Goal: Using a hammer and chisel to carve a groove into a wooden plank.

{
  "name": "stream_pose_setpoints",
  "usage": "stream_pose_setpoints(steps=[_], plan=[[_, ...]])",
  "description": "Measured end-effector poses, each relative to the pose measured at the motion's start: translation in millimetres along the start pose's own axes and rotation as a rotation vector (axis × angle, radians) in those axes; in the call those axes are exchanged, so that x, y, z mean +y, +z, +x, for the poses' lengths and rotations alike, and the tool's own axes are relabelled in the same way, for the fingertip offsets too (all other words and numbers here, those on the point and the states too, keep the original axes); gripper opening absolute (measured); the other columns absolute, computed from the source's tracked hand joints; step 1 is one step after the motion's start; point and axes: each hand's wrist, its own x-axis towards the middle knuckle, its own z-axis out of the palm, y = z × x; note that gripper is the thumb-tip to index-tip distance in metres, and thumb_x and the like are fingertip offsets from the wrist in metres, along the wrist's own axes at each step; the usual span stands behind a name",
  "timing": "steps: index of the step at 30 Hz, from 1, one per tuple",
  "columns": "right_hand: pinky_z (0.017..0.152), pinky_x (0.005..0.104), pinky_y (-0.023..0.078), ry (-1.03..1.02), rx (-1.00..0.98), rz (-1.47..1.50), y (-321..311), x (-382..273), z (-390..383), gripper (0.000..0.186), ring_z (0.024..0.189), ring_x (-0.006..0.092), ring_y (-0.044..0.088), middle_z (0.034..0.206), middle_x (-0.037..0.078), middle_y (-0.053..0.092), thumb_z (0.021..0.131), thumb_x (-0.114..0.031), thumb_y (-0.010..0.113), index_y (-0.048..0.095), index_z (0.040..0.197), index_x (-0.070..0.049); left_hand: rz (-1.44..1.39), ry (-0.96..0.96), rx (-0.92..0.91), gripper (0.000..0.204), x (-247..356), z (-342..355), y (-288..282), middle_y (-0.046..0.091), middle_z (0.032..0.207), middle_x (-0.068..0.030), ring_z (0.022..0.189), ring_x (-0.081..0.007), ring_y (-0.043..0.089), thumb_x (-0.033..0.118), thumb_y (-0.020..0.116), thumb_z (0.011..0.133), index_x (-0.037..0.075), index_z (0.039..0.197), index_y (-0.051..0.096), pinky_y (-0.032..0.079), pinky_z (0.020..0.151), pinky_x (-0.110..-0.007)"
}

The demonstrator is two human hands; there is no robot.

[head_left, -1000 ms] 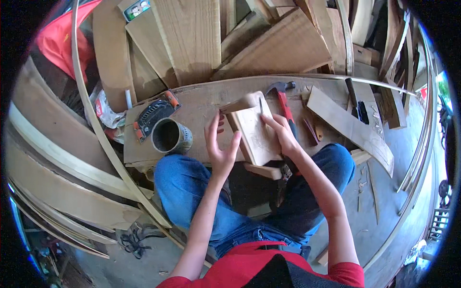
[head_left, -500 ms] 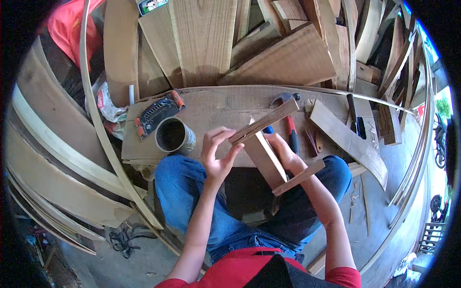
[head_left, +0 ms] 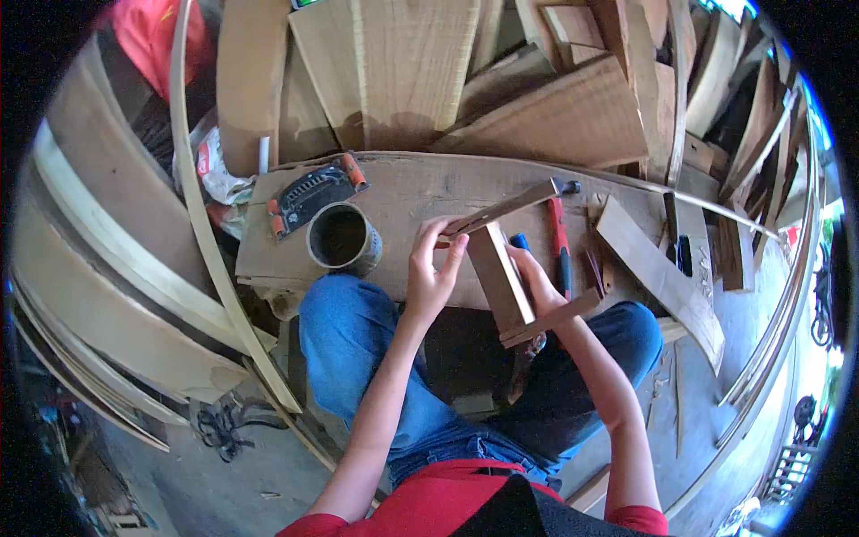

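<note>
A wooden frame (head_left: 501,275) of a wide middle board with a narrow strip across each end is held up over my lap, tilted. My left hand (head_left: 435,268) is closed on the left end of its upper strip, pinching it between thumb and fingers. From the right, my right hand (head_left: 537,285) grips the middle board, its fingers partly hidden behind the wood. A blue tool end (head_left: 519,241) shows just beyond that hand. Past the frame lies a hammer (head_left: 560,242) with a red and black handle, its head partly covered by the upper strip.
The wooden bench (head_left: 403,192) carries a round can (head_left: 344,240), a black and orange hand tool (head_left: 315,195) and a curved board (head_left: 658,277). Wide planks (head_left: 412,72) lean beyond it. Long curved strips (head_left: 210,242) stand at left. A metal-ended tool (head_left: 528,358) lies near my lap.
The view has shifted, so the bench and tools sit a little farther right. The frame has turned slightly in my hands; both keep their hold.
</note>
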Motion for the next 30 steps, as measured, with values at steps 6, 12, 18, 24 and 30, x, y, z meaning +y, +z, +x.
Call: stream_pose_setpoints(steps=[6,12,18,24,30], plan=[[0.060,0.0286,0.049,0.041,-0.024,-0.039,-3,-7,-12,0.052,0.065,0.0183,0.061,0.083,0.010,0.065,0.078,-0.049,0.057,0.059,0.104,-0.003,0.190,0.230,-0.036,0.023,5,4,-11,0.056,0.096,-0.0109,0.091,-0.0227,0.055,0.016,0.065,0.079,0.001,0.095,0.060,0.045,0.076,-0.031],[0.059,0.0274,0.048,-0.033,0.050,-0.134,-16,-4,-2,0.051,0.064,0.0152,0.060,0.083,0.008,0.064,0.079,-0.046,0.059,0.059,0.102,-0.001,0.124,0.127,-0.037,0.026,-9,-6,-4,0.056,0.094,-0.0126,0.087,-0.0257,0.056,0.015,0.064,0.079,-0.001,0.099,0.058,0.045,0.075,-0.033],[0.063,0.0215,0.041,-0.388,0.179,-0.442,0,-17,-1,0.042,0.070,0.0087,0.053,0.079,0.001,0.059,0.083,-0.038,0.059,0.058,0.096,0.002,0.074,-0.111,0.188,0.053,-78,-30,10,0.048,0.110,-0.0169,0.099,-0.0243,0.050,0.001,0.047,0.086,0.005,0.134,0.024,0.042,0.083,-0.034],[0.058,0.0205,0.036,-0.608,0.329,-0.515,-40,-10,18,0.029,0.066,0.0042,0.045,0.073,-0.004,0.052,0.084,-0.034,0.059,0.058,0.085,-0.005,-0.537,-0.691,0.278,0.031,-30,-7,-31,0.056,0.109,-0.0028,0.092,-0.0109,0.054,0.010,0.048,0.085,0.007,0.116,0.051,0.043,0.078,-0.024],[0.062,0.0273,0.046,-0.926,0.485,-0.972,-20,-21,-5,0.039,0.069,0.0141,0.059,0.076,0.009,0.063,0.075,-0.028,0.067,0.059,0.096,0.004,-0.539,-0.696,0.290,0.026,-30,-10,-36,0.058,0.106,-0.0047,0.093,-0.0124,0.055,0.013,0.047,0.088,0.005,0.112,0.053,0.042,0.077,-0.024]])
